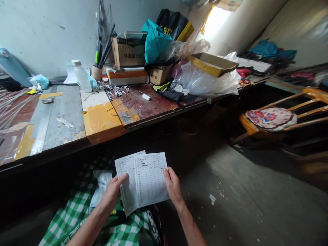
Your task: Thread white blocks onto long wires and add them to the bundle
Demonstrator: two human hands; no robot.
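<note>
Two overlapping printed paper forms, with grid lines and handwriting near the top, are held up in front of the workbench. My left hand (117, 186) pinches the left form (127, 191) at its left side, thumb on top. Thumb on the front, my right hand (173, 184) grips the right form (151, 182) at its right edge. That form partly covers the left one. Below them, a green and white checked cloth (66, 218) lies over my lap, with a crumpled whitish plastic packet (101, 182) on it. The fingers behind the papers are hidden.
The workbench (102, 121) holds a white bottle (81, 75), a cup of rods (96, 72), cardboard boxes (129, 51), a teal bag (156, 42) and plastic bags (210, 82). A wooden chair (247, 128) with a floral cushion (271, 118) stands at right. Scraps litter the floor (230, 191).
</note>
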